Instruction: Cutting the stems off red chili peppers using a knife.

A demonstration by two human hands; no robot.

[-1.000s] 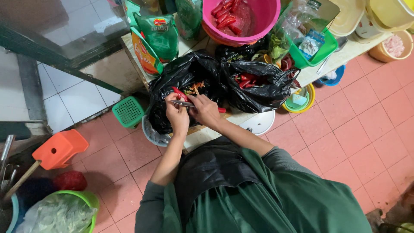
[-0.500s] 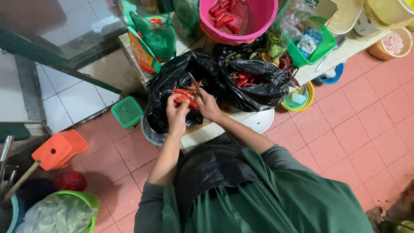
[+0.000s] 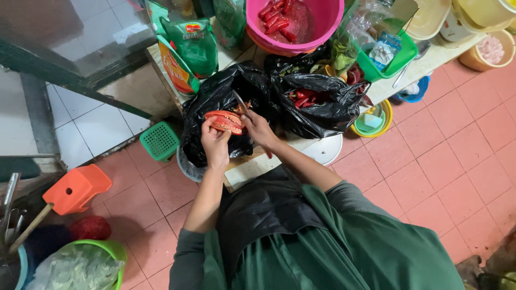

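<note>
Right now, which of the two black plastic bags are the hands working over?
The left black bag, beside the green pouches. The right black bag, holding red peppers, lies clear of both hands.

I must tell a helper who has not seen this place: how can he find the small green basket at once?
Start at the low table with the two black plastic bags. Look down to the floor by its left corner, beside the left hand. There sits the small green basket, square with a perforated grid, unlike the orange stool further left.
</note>
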